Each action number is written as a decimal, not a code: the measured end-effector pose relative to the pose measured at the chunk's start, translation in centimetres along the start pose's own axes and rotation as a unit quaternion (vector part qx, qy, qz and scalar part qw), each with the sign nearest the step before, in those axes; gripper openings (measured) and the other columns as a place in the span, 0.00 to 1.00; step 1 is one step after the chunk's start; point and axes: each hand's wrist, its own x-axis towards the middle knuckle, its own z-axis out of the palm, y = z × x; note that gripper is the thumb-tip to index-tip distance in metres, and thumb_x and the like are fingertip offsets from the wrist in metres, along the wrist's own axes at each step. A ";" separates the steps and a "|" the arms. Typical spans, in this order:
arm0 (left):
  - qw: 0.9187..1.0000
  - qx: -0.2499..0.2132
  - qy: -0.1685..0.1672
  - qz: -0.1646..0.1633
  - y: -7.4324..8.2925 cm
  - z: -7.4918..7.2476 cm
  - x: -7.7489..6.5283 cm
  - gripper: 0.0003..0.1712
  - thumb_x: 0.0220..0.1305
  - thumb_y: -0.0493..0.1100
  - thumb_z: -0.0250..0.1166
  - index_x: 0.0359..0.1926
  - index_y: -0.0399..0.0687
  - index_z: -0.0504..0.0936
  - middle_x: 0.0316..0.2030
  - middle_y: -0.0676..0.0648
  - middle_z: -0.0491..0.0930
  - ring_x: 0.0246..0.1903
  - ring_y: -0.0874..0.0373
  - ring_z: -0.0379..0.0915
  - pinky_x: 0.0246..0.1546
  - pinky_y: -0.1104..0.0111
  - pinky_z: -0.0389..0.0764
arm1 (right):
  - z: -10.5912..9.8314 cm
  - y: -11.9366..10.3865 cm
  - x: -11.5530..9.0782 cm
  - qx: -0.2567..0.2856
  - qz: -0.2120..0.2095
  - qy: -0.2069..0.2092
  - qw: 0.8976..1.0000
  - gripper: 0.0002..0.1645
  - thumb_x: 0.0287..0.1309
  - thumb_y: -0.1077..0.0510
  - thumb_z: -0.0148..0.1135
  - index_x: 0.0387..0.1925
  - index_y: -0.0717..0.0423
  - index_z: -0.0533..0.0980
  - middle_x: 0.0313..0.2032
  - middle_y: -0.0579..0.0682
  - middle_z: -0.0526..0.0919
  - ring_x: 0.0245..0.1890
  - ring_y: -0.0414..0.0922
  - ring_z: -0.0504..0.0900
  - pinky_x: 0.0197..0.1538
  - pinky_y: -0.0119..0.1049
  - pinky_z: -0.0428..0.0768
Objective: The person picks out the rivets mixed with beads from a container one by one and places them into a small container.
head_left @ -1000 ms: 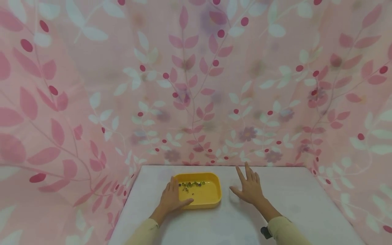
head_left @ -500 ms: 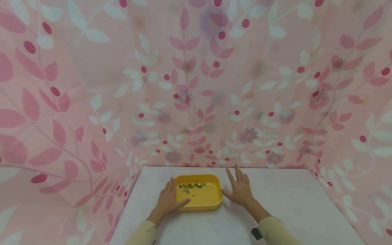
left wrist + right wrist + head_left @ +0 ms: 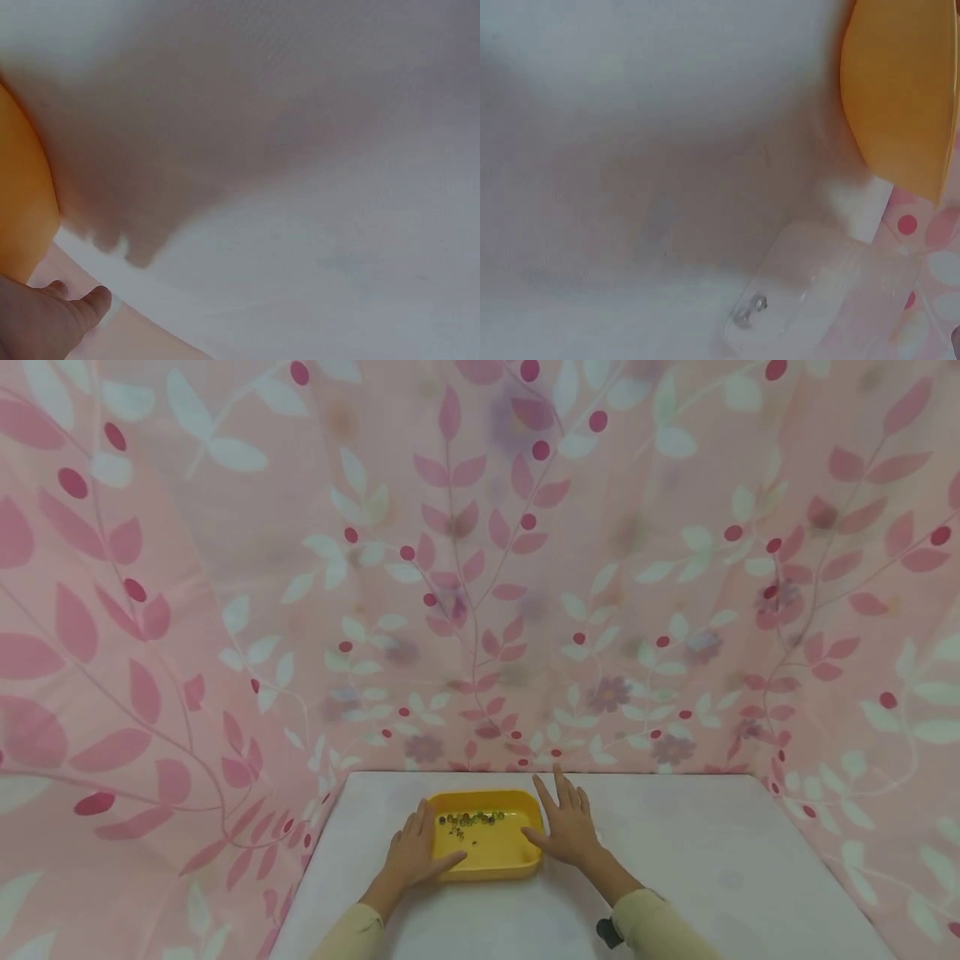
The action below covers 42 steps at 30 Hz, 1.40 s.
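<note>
A yellow rectangular tray sits on the white table, its sides flaring outward. Several small round marble-like beads lie in a band near its far side, with tinier dark bits just in front. My left hand lies along the tray's left side, fingers straight, thumb over the near left corner. At the right side is my right hand, fingers spread, thumb reaching over the rim. The right wrist view shows the tray's outer wall and, close by, a clear plastic container with a small shiny piece in it.
The white table ends at a pink leaf-patterned cloth that rises behind it and on both sides. A small dark object shows at the right sleeve.
My right hand has moved left from the open table to the tray's right side. My left hand has stayed at the tray's left side, and the beads look unmoved.
</note>
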 end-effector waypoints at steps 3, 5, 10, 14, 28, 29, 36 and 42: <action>1.000 -0.001 0.005 0.003 0.0 0.1 0.0 0.68 0.51 0.82 0.57 0.77 0.40 0.50 0.78 0.38 0.43 0.73 0.36 0.52 0.64 0.35 0.61 | 0.5 -0.4 0.1 0.005 0.000 -0.004 1.000 0.58 0.49 0.32 0.67 0.76 0.50 0.57 0.77 0.65 0.43 0.68 0.66 0.61 0.66 0.70 0.57; 1.000 -0.002 0.004 0.003 0.0 0.2 0.0 0.68 0.52 0.81 0.58 0.77 0.40 0.49 0.78 0.37 0.44 0.73 0.35 0.52 0.63 0.34 0.61 | 0.8 -0.9 0.2 0.003 0.002 -0.011 1.000 0.57 0.49 0.32 0.67 0.75 0.50 0.57 0.77 0.65 0.45 0.68 0.66 0.62 0.66 0.69 0.58; 1.000 -0.001 -0.007 -0.008 0.0 0.2 0.0 0.68 0.51 0.82 0.57 0.78 0.42 0.48 0.78 0.37 0.43 0.73 0.36 0.51 0.64 0.34 0.60 | 1.1 -1.9 0.3 -0.002 0.002 -0.025 1.000 0.57 0.49 0.32 0.68 0.75 0.50 0.58 0.76 0.66 0.47 0.69 0.64 0.62 0.66 0.68 0.60; 1.000 -0.006 -0.008 -0.011 0.0 0.2 -0.1 0.67 0.50 0.82 0.57 0.78 0.44 0.49 0.78 0.37 0.43 0.74 0.37 0.50 0.65 0.35 0.60 | 1.2 -2.3 0.4 0.003 0.007 -0.030 1.000 0.57 0.50 0.32 0.68 0.75 0.49 0.58 0.76 0.66 0.47 0.69 0.63 0.61 0.67 0.67 0.60; 1.000 -0.015 0.004 -0.006 -0.1 0.1 -0.1 0.66 0.51 0.80 0.59 0.77 0.43 0.51 0.78 0.37 0.43 0.73 0.36 0.51 0.63 0.35 0.61 | 2.7 -2.9 0.8 0.012 0.003 -0.036 0.999 0.56 0.50 0.33 0.68 0.75 0.50 0.58 0.76 0.66 0.46 0.68 0.64 0.62 0.66 0.69 0.61; 1.000 -0.016 0.005 -0.007 -0.2 0.2 -0.1 0.66 0.51 0.81 0.59 0.77 0.43 0.52 0.78 0.37 0.43 0.73 0.36 0.51 0.63 0.34 0.61 | 2.8 -3.0 0.9 0.012 0.004 -0.043 0.999 0.56 0.51 0.32 0.67 0.75 0.49 0.57 0.76 0.65 0.45 0.69 0.64 0.61 0.66 0.69 0.60; 0.999 -0.026 0.019 -0.006 -0.6 0.3 0.1 0.66 0.50 0.81 0.60 0.77 0.44 0.53 0.78 0.38 0.44 0.73 0.36 0.53 0.63 0.35 0.62 | 3.0 -4.0 1.5 0.019 0.014 -0.071 0.997 0.55 0.54 0.31 0.64 0.77 0.47 0.54 0.77 0.63 0.43 0.71 0.63 0.58 0.69 0.67 0.58; 1.000 -0.027 0.013 -0.001 -0.6 0.9 0.2 0.65 0.51 0.79 0.61 0.77 0.43 0.53 0.78 0.36 0.45 0.72 0.35 0.54 0.62 0.35 0.64 | 3.3 -4.4 1.1 0.032 0.018 -0.082 0.996 0.54 0.55 0.32 0.64 0.76 0.48 0.56 0.77 0.64 0.45 0.70 0.63 0.60 0.67 0.66 0.60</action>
